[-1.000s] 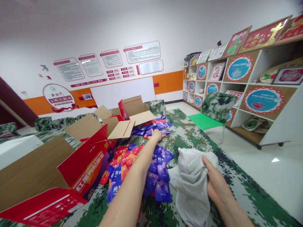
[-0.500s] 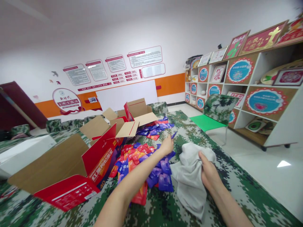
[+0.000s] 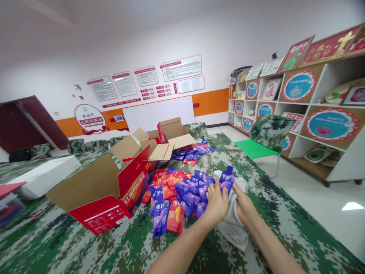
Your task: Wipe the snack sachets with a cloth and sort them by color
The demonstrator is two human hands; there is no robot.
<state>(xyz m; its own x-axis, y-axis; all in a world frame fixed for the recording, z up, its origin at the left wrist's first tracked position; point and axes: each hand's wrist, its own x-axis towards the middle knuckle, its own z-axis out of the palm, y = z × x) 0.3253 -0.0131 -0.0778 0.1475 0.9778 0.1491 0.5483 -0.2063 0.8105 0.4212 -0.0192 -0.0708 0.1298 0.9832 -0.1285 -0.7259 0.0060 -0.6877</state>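
Observation:
Between my hands a purple pouch (image 3: 227, 180) stands upright, its narrow tab pointing up. My left hand (image 3: 216, 201) grips its lower left side. My right hand (image 3: 244, 203) is closed on a crumpled light grey cloth (image 3: 235, 228), with the thumb by the pouch's right edge. Some cloth lies behind the pouch, and the rest hangs below onto the table. Just left of my left hand lies a heap of purple pouches (image 3: 186, 192) and red-orange pouches (image 3: 175, 216). The fingertips behind the pouch are hidden.
An open red carton (image 3: 99, 215) stands left of the heap, with more open cartons (image 3: 173, 131) behind. A second pile of pouches (image 3: 194, 153) lies farther back on the camouflage tablecloth (image 3: 114, 253). A green-seated chair (image 3: 256, 149) and a shelf unit (image 3: 322, 121) stand right.
My left hand has come back toward me with a purple pouch and met the cloth in my right hand. The cloth is gathered closer behind the pouch. The view has shifted slightly left.

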